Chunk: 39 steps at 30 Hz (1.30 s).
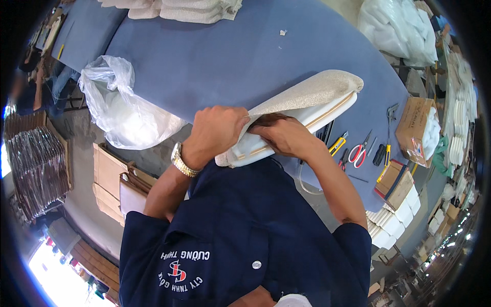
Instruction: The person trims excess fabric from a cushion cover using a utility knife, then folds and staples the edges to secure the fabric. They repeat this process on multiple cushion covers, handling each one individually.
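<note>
A long padded panel lies at a slant across the near edge of the table. It has a beige textured fabric cover (312, 89) over white padding (335, 111), with a thin tan strip along its open side. My left hand (217, 128), with a gold watch on the wrist, is closed on the cover's edge near the panel's left end and holds it up. My right hand (286, 134) reaches into the gap between cover and padding. Its fingertips are hidden there, so their grip does not show.
Right of the panel lie a yellow cutter (338, 144), red-handled scissors (359, 152) and other small tools. A cardboard box (414, 124) stands beyond them. Folded beige fabric (192, 9) is stacked at the far edge. A clear bag of white stuffing (128, 115) sits at the left.
</note>
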Each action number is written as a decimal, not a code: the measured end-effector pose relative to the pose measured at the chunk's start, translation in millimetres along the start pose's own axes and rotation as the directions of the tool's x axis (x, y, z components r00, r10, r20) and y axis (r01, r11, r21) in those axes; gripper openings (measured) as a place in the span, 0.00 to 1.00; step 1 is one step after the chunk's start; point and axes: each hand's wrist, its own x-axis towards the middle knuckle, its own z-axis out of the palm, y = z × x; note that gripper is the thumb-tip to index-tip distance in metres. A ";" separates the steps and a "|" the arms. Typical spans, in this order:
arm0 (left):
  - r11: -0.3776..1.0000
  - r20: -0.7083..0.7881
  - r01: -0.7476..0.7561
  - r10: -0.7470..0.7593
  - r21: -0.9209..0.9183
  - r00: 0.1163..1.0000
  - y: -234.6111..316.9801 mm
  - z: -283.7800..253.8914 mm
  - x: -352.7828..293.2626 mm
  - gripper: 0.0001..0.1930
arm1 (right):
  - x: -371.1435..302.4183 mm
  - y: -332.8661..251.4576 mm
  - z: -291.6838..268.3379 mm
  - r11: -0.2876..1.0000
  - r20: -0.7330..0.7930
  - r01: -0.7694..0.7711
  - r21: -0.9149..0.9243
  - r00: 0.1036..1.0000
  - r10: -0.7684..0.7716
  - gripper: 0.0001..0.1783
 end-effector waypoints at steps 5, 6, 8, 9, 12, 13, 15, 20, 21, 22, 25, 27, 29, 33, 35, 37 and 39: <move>0.996 -0.017 -0.081 0.081 -0.021 0.997 -6.0 -7.2 6.4 0.13 | -10.3 -9.4 -17.3 0.987 0.149 -0.045 0.157 0.989 0.022 0.23; 0.995 -0.012 -0.085 0.084 -0.055 0.996 -6.9 -7.9 7.2 0.12 | -12.2 -9.0 -14.2 0.983 0.116 -0.016 0.180 0.993 -0.005 0.23; 0.989 -0.001 -0.087 0.087 -0.122 0.996 -10.1 -9.1 6.7 0.13 | -15.9 -11.9 -8.4 0.973 0.050 0.047 0.227 0.997 -0.059 0.23; 0.987 0.007 -0.104 0.105 -0.120 0.994 -10.1 -9.4 6.7 0.13 | -16.0 -16.7 -7.2 0.978 -0.004 0.029 0.207 1.000 -0.029 0.21; 0.984 0.022 -0.152 0.154 -0.097 0.988 -8.2 -10.3 7.7 0.12 | -3.7 -32.5 0.4 0.995 -0.070 -0.037 0.092 0.997 0.044 0.18; 0.983 0.020 -0.162 0.164 -0.082 0.986 -8.0 -10.4 7.7 0.12 | 3.3 -34.3 9.2 0.998 -0.025 -0.061 0.014 0.998 0.062 0.18; 0.984 0.003 -0.165 0.165 -0.072 0.986 -9.1 -10.7 6.1 0.12 | 10.8 -40.2 15.2 0.995 0.048 -0.057 -0.085 0.997 0.061 0.18; 0.988 -0.042 -0.107 0.103 -0.112 0.994 -12.4 -11.3 2.8 0.12 | -5.5 -44.2 13.6 0.988 -0.060 0.147 0.040 0.988 -0.145 0.19; 0.986 -0.039 -0.104 0.100 -0.129 0.994 -12.1 -10.3 4.1 0.12 | -9.4 -44.3 14.1 0.988 -0.082 0.147 0.040 0.986 -0.143 0.20; 0.984 -0.036 -0.102 0.098 -0.146 0.995 -11.4 -9.3 6.5 0.12 | -12.8 -44.5 14.8 0.988 -0.104 0.146 0.040 0.985 -0.141 0.21; 0.979 -0.016 -0.117 0.116 -0.166 0.993 -8.2 -9.4 10.9 0.12 | -19.8 -40.5 15.9 0.987 -0.147 0.147 0.068 0.980 -0.136 0.22; 0.977 0.007 -0.134 0.137 -0.165 0.991 -5.6 -10.5 13.0 0.12 | -21.3 -38.6 6.2 0.977 -0.120 0.131 0.168 0.986 -0.111 0.22; 0.974 0.044 -0.151 0.160 -0.168 0.986 -3.8 -12.6 12.3 0.12 | -21.1 -36.8 -16.0 0.939 -0.035 0.073 0.336 0.997 -0.065 0.21; 0.957 0.030 -0.196 0.207 -0.215 0.978 2.0 -3.0 10.8 0.11 | 11.8 15.5 -49.7 0.930 0.342 -0.368 -0.020 0.871 0.352 0.24; 0.944 0.010 -0.248 0.256 -0.219 0.967 5.8 4.9 9.6 0.11 | 25.4 30.5 -52.7 0.912 0.327 -0.391 -0.123 0.852 0.409 0.23; 0.956 0.033 -0.219 0.230 -0.197 0.973 9.6 5.1 10.2 0.11 | 43.8 34.1 -47.8 0.869 0.387 -0.437 -0.231 0.779 0.494 0.21; 0.962 0.017 -0.177 0.185 -0.208 0.983 8.6 0.9 9.6 0.11 | 49.8 30.0 -46.9 0.917 0.455 -0.325 -0.230 0.797 0.397 0.24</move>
